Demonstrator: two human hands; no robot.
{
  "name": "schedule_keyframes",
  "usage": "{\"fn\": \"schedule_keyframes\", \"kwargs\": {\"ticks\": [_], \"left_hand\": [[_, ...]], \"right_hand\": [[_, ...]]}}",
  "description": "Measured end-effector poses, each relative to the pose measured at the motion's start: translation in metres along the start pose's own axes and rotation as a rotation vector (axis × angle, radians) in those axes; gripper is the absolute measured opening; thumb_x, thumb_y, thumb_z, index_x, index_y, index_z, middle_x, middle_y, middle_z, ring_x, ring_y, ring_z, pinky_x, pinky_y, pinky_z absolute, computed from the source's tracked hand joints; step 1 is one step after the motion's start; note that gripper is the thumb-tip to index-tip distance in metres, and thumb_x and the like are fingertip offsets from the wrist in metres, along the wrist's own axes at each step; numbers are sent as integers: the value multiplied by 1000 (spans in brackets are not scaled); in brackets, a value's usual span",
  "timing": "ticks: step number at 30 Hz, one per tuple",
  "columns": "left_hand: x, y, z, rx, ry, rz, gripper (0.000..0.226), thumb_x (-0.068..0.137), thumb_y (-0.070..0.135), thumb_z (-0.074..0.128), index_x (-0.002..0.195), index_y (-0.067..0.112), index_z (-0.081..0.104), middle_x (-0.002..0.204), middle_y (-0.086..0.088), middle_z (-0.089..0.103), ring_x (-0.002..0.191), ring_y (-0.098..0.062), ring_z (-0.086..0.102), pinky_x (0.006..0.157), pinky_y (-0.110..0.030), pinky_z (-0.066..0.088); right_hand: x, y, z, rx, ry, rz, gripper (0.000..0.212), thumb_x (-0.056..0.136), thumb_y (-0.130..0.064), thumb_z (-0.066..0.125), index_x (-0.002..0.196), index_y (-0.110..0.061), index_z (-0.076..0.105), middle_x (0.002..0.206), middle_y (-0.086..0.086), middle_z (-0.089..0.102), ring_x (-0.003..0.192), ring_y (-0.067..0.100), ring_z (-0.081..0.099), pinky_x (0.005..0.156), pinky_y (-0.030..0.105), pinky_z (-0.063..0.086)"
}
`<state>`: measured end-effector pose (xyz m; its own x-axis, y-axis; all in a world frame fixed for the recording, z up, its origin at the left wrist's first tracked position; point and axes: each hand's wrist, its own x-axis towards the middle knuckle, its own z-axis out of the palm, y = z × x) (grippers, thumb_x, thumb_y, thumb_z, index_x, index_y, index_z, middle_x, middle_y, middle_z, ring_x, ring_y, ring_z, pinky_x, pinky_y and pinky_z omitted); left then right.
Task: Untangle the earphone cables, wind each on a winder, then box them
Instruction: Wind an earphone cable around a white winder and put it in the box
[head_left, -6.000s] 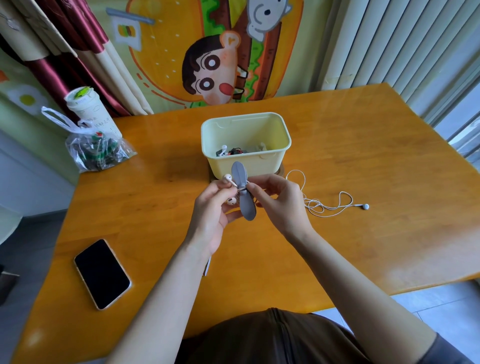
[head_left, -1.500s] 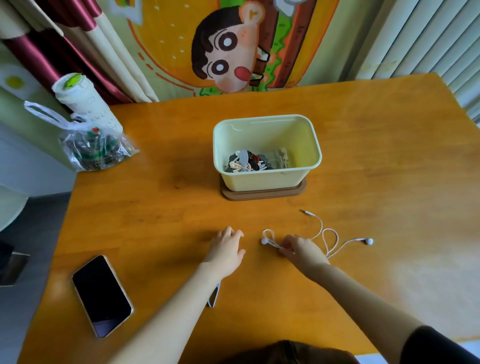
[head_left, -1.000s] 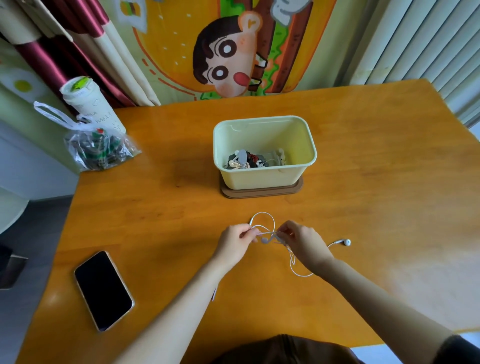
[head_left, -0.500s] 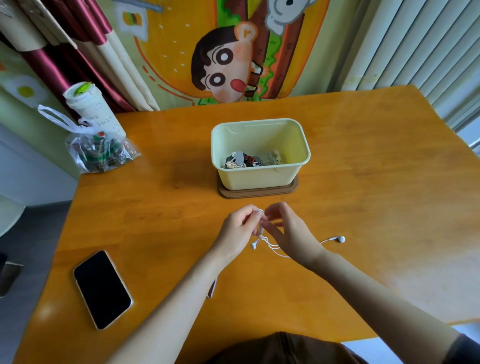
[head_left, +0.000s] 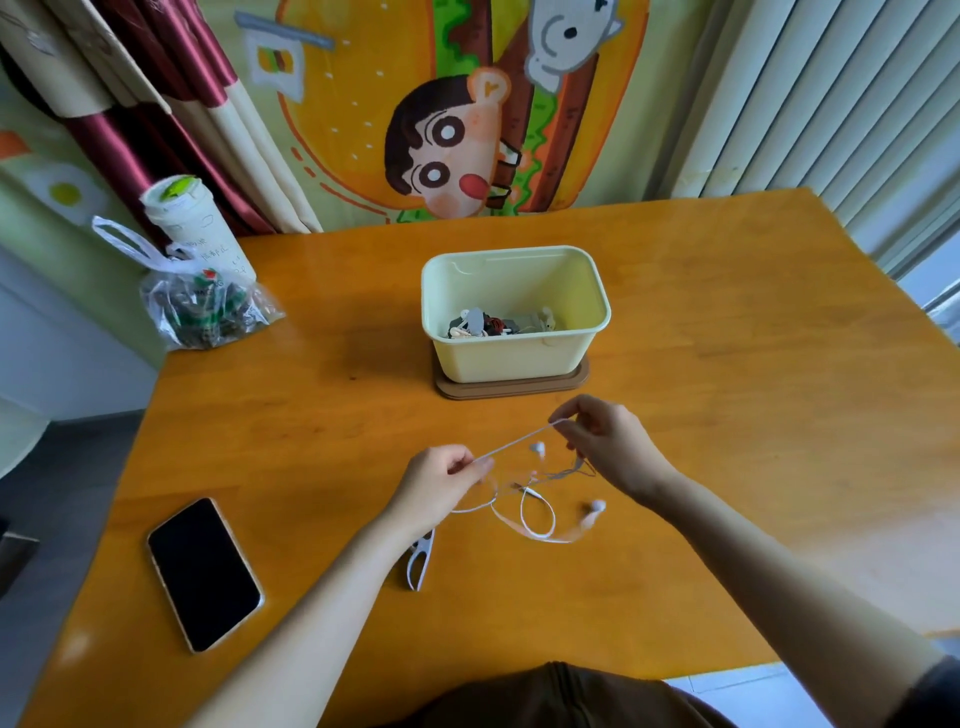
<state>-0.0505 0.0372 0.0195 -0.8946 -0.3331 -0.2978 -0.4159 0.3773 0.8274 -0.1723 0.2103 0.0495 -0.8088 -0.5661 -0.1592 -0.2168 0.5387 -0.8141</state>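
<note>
Since the earlier frame the hands had drawn apart, pulling a length of the earphone cable (head_left: 514, 441) taut between them. The left hand (head_left: 441, 483) pinched one end of that span and the right hand (head_left: 610, 447) the other. Loose loops and the earbuds (head_left: 595, 506) trailed beneath the right hand. The cable was judged light, limp and snag-prone, best gripped near the tangle, not by the buds. The winder (head_left: 418, 564) lay under the left wrist.

1. A brown fabric garment (head_left: 545, 696), marked by a dark line down its middle, is seen at 6 o'clock.
2. A dark grey short sleeve (head_left: 932, 696) is worn on the right arm, at 4 o'clock.
3. Both forearms are left uncovered down to the left hand (head_left: 441, 483) and the right hand (head_left: 608, 447).
</note>
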Motion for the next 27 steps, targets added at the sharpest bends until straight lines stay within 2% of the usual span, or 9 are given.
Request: {"fn": "schedule_keyframes", "kwargs": {"ticks": [3, 5, 7, 9, 12, 15, 20, 23, 27], "left_hand": [[-2, -3, -6, -331, 36, -145, 37, 94, 21, 58, 60, 10, 48, 50, 0, 43, 49, -13, 53, 69, -29, 49], [-3, -1, -8, -431, 77, -166, 36, 93, 17, 59, 61, 11, 45, 48, 2, 39, 44, -10, 47, 66, -27, 51], [-4, 1, -11, -308, 133, -145, 37, 93, 20, 59, 61, 13, 41, 45, 9, 34, 44, -9, 35, 49, -20, 37], [-1, -2, -16, -189, 236, -122, 41, 93, 24, 58, 59, 16, 37, 45, 10, 31, 48, -10, 30, 49, -26, 24], [2, -16, -32, -215, 350, -183, 43, 94, 25, 57, 58, 16, 35, 45, 7, 31, 49, -17, 31, 52, -31, 23], [3, -19, -39, -220, 305, -187, 38, 93, 24, 59, 60, 12, 44, 47, 0, 44, 46, -18, 47, 58, -35, 45], [6, 3, -32, -226, 289, -114, 10, 87, 11, 67, 94, 13, 60, 95, -4, 68, 97, -25, 65, 82, -30, 51], [6, 16, -20, 84, 219, -21, 48, 87, 11, 66, 132, 18, 48, 134, -3, 52, 128, -21, 45, 98, -27, 37], [-4, 43, 5, -21, 50, 91, 13, 93, 11, 56, 98, 23, 58, 104, -1, 64, 99, -21, 61, 80, -22, 47]], "right_hand": [[2, 3, -5, 136, 79, 81, 7, 93, -14, 55, 91, -10, 60, 59, -1, 55, 43, 2, 52, 55, 28, 54], [4, 4, -10, 180, 109, 111, 10, 93, -18, 57, 91, -8, 59, 54, -3, 49, 37, 3, 43, 44, 23, 45], [5, 6, -13, 108, 158, 85, 15, 92, -23, 58, 84, -11, 61, 50, -7, 45, 37, 3, 37, 43, 16, 34], [7, 7, -22, 44, 245, 75, 24, 93, -24, 54, 75, -14, 64, 46, -8, 41, 38, 5, 36, 43, 18, 28], [10, 11, -41, -23, 285, 112, 27, 94, -24, 51, 73, -15, 65, 48, -3, 44, 46, 12, 41, 50, 28, 34], [11, 18, -50, -187, 194, 162, 24, 95, -23, 50, 79, -13, 66, 62, -1, 61, 59, 17, 54, 56, 28, 41], [1, 13, -31, -463, -25, 55, 24, 94, -27, 53, 89, -13, 72, 97, 8, 70, 90, 28, 59, 74, 30, 39], [-5, -1, -23, -328, -82, 21, 22, 93, -24, 56, 87, -11, 73, 91, 5, 72, 87, 19, 65, 68, 18, 44], [-9, -19, -16, 9, -55, 38, 21, 92, -12, 56, 77, -3, 68, 70, 4, 70, 60, 13, 65, 66, 27, 57]]}}
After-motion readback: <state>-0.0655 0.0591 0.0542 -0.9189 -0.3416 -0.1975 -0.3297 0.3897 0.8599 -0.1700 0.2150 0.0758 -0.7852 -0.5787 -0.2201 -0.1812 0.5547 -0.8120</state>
